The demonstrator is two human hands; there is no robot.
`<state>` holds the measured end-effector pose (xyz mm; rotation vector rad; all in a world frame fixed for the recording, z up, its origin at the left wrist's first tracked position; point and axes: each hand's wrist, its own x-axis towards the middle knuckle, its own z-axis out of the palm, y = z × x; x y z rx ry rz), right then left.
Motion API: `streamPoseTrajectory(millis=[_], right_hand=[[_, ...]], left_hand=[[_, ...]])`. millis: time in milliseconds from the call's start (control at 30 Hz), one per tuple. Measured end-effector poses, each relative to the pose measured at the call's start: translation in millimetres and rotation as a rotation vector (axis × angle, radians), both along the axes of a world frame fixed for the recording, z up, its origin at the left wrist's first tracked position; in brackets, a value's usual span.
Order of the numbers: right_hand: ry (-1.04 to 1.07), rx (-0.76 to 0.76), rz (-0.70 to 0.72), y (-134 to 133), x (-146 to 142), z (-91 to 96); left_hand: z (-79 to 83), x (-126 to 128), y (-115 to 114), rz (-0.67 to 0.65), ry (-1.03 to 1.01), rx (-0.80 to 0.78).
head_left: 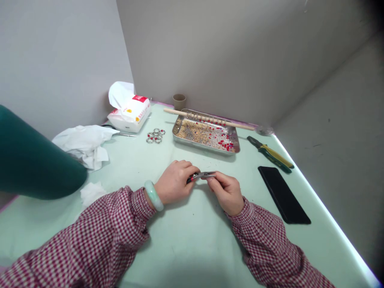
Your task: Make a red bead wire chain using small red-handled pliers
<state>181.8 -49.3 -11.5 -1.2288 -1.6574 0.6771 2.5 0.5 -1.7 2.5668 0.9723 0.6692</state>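
My left hand point(175, 182) is closed around the red handles of small pliers point(201, 175), whose metal jaws point right. My right hand point(225, 190) meets those jaws with fingers pinched together; what it pinches is too small to make out. Both hands rest low over the pale green table point(186, 240), in its middle. A pale green bangle point(154, 195) sits on my left wrist, and both sleeves are red checked. Beyond the hands stands a metal tray point(177, 132) of tiny gold and red beads, with a wooden stick point(210, 119) strung with beads lying across its far rim.
A cluster of metal rings point(155, 136) lies left of the tray. A tissue pack point(129, 112) and crumpled tissues point(85, 144) sit at the far left. Yellow-green pliers point(270, 154) and a black phone point(283, 194) lie right. A dark green object point(33, 160) intrudes from the left. A small cup point(179, 101) stands by the wall.
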Motion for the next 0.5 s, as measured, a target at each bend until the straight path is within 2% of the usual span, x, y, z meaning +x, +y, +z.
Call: streamPoseTrajectory(millis=[500], right_hand=[[-0.003, 0.019, -0.019, 0.2, -0.6, -1.3]], left_hand=[[-1.2, 0.1, 0.2, -0.014, -0.031, -0.007]])
